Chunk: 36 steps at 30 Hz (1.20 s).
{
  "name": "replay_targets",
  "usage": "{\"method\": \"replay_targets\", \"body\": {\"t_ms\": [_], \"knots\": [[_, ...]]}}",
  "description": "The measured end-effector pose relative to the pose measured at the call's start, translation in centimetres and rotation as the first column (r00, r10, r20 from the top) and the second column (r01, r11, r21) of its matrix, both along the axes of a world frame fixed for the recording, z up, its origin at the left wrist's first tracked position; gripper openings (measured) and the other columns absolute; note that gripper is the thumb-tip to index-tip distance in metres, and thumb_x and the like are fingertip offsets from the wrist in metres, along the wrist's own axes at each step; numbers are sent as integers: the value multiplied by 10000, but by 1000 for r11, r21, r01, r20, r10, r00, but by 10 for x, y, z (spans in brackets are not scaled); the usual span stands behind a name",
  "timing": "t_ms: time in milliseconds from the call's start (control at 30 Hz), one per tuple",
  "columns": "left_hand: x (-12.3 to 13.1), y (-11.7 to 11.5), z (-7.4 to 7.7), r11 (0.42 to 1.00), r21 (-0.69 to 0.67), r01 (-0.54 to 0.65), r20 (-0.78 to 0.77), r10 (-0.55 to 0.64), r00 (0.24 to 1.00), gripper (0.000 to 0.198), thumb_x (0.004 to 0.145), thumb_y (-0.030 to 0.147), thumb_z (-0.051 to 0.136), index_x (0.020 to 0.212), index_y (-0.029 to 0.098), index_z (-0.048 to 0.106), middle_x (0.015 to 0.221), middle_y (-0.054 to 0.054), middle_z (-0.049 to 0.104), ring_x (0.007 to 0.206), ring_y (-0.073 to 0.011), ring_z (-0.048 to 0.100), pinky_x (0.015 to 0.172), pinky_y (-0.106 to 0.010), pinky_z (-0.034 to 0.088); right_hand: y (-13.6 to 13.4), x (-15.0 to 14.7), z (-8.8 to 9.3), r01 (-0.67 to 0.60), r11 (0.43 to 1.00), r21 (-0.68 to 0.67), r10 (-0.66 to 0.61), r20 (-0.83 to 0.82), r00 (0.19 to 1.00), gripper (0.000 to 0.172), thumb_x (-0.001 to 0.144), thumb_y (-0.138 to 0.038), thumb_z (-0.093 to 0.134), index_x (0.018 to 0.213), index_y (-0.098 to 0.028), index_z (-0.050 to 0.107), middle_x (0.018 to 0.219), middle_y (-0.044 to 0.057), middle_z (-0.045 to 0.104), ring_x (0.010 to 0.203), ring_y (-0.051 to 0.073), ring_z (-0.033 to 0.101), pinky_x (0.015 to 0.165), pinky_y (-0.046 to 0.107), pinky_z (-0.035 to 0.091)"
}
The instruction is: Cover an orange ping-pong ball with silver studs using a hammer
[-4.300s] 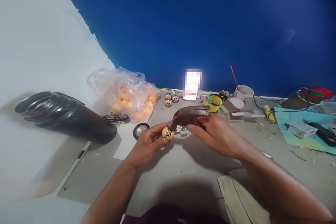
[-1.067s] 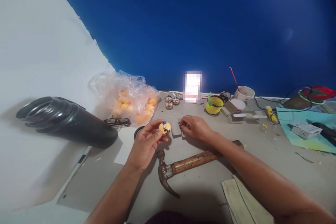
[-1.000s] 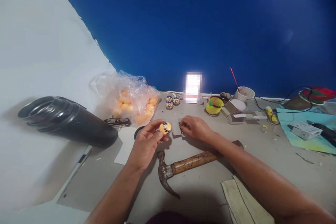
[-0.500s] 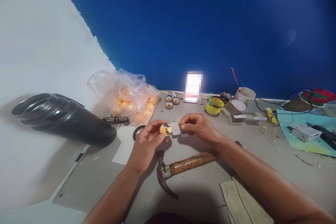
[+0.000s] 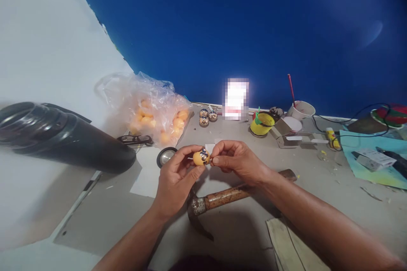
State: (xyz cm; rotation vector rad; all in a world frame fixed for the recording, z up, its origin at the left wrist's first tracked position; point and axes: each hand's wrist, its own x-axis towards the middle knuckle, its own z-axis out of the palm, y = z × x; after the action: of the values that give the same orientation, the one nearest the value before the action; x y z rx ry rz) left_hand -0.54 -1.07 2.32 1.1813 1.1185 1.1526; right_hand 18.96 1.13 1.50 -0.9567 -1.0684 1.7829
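My left hand [image 5: 176, 173] is closed round a small orange ball [image 5: 199, 158], holding it between thumb and fingers. Dark shiny pieces cover part of the ball's right side. At that side, the fingertips of my right hand [image 5: 233, 159] are pinched together and touch or nearly touch the ball; whatever they hold is too small to make out. Partly hidden behind both hands is a piece of white paper [image 5: 210, 147]. Below them lies a claw hammer [image 5: 222, 198] with a wooden handle, partly covered by my right wrist. Beside my left hand is a round black-rimmed lid [image 5: 166, 157].
A plastic bag of orange balls [image 5: 146, 114] and a large dark bottle [image 5: 73, 139] stand left. At the back are three shiny decorated balls [image 5: 204, 121], a bright blurred screen [image 5: 235, 99], a yellow pot [image 5: 262, 124] and a white cup [image 5: 303, 111]. A folded cloth [image 5: 286, 241] lies in front.
My right hand has moved left from the white paper to the ball. The ball has turned in my left hand, its dark pieces now facing right. The view has shifted slightly.
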Motion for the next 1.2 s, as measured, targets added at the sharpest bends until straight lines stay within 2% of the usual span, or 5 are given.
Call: {"method": "replay_targets", "body": {"t_ms": [300,567,767,967,1200], "knots": [[2,-1,1,1000,-19,-6,24,6,1000,303,740,169,845,1032,219,782,1044,-57,749,913,-206,688,860,-270,554,1,0,-8,-1,999,-43,0,-29,1000,307,621,-380,922,747,-161,748,637,-10,640,519,72,435,483,221,290],[0,-3,-4,993,120,-6,-104,19,994,288,787,192,809,1069,240,777,1084,-55,733,1016,-232,668,945,-295,529,2,-1,-6,-8,997,-81,3,-64,998,306,585,-364,937,716,-153,758,635,1,656,512,67,444,483,220,278],[0,-3,-5,983,184,4,-126,20,992,286,804,173,786,1082,245,784,1123,-64,722,1075,-242,653,972,-290,522,3,0,-6,-11,997,-78,9,-20,1000,334,580,-385,939,721,-150,747,606,-15,618,512,66,435,485,219,280],[-1,-2,-10,948,318,25,-215,46,976,276,839,178,749,1104,249,780,1137,-65,725,1084,-231,662,967,-305,549,1,-3,-4,26,998,-49,-25,5,1000,330,572,-387,929,710,-147,749,608,-12,627,529,74,448,502,219,310],[-2,-5,-22,860,509,29,-276,132,952,352,891,130,687,1201,293,719,1175,-32,713,1107,-181,661,972,-286,564,-6,-8,9,83,996,35,-86,83,993,377,585,-440,920,711,-142,728,627,-13,622,529,74,453,511,224,341]]}}
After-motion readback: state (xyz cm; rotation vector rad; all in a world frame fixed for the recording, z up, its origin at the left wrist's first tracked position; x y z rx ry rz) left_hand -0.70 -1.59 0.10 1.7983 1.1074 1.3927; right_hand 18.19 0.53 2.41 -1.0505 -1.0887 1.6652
